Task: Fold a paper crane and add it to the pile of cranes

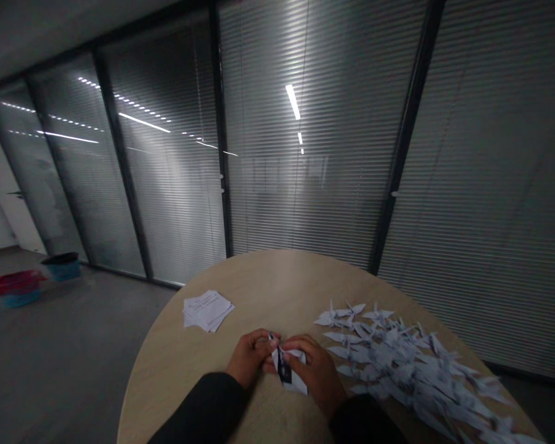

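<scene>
My left hand (250,356) and my right hand (314,370) meet just above the near edge of a round light-wood table (263,283). Between them, both hands pinch a piece of folded printed paper (287,375) with a dark patch on it, its upper part hidden by my fingers. To the right of my right hand lies a large heap of white paper origami cranes (398,364), the nearest almost touching my fingers. A small stack of loose printed paper sheets (208,310) rests on the table, up and left of my left hand.
Dark sleeves cover both forearms. Behind the table stands a glass partition with closed slatted blinds (305,154). On the grey floor (69,351) at left are a blue bin with a black liner (62,266) and a red-and-blue basin (13,287).
</scene>
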A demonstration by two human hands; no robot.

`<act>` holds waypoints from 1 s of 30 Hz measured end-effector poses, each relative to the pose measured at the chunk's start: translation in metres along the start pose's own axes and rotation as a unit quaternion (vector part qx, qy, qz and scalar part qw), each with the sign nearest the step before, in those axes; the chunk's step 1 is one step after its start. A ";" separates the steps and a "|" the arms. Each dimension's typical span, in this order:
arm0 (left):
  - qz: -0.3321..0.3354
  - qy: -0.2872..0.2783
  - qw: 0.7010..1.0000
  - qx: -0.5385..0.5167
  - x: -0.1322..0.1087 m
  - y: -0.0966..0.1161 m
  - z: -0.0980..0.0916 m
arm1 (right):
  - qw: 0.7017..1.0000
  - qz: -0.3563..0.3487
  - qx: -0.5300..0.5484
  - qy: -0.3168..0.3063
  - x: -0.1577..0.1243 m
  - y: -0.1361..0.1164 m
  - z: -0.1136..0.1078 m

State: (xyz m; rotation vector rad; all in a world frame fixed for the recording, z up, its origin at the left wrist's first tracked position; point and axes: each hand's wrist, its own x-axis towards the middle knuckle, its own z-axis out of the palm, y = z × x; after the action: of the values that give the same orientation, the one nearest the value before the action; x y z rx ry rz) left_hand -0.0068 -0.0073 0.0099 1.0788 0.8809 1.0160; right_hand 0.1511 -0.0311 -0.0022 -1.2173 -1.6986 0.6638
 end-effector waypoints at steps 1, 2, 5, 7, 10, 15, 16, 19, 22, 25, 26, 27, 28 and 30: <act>-0.004 0.002 1.000 0.000 0.000 0.000 0.000 | 1.000 -0.001 0.002 -0.003 0.000 0.000 0.000; -0.007 0.004 1.000 0.001 0.000 0.001 0.001 | 1.000 -0.002 0.005 -0.005 0.000 0.000 0.001; -0.003 0.013 1.000 0.020 0.000 0.001 0.001 | 1.000 -0.005 0.013 -0.015 0.000 -0.001 0.002; 0.006 0.023 0.999 0.036 0.002 0.000 0.000 | 1.000 -0.008 0.020 -0.020 0.000 -0.001 0.002; 0.026 0.039 0.997 0.069 0.004 -0.004 -0.003 | 0.999 -0.002 0.040 -0.023 -0.001 -0.002 0.004; 0.089 0.034 0.983 0.158 0.002 -0.010 -0.003 | 0.995 0.090 0.028 -0.014 -0.002 -0.005 0.011; 0.096 0.034 0.981 0.167 0.001 -0.010 -0.002 | 0.994 0.106 0.023 -0.016 -0.002 -0.006 0.012; 0.081 0.029 0.986 0.142 -0.001 -0.007 0.001 | 0.994 0.109 0.008 -0.022 -0.002 -0.004 0.015; 0.020 0.029 0.997 0.062 0.000 -0.003 0.003 | 0.995 0.100 0.012 -0.025 -0.003 0.000 0.014; -0.014 0.040 0.999 0.004 0.002 -0.004 0.004 | 0.995 0.090 0.028 -0.020 -0.003 0.003 0.013; -0.017 0.040 0.999 -0.006 0.002 -0.005 0.004 | 0.996 0.087 0.030 -0.016 -0.003 0.004 0.013; -0.019 0.039 0.999 -0.013 0.003 -0.006 0.004 | 0.996 0.087 0.031 -0.013 -0.003 0.004 0.013; -0.020 0.037 0.999 -0.018 0.003 -0.008 0.003 | 0.995 0.089 0.033 -0.013 -0.003 0.004 0.013; -0.008 0.038 0.999 -0.014 0.004 -0.010 0.000 | 0.994 0.099 0.046 -0.023 -0.004 0.003 0.014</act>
State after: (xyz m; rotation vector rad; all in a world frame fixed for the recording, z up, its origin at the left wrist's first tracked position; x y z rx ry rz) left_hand -0.0031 -0.0051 0.0002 1.0139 0.9339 1.0587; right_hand 0.1408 -0.0323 -0.0125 -1.3235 -1.5788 0.8851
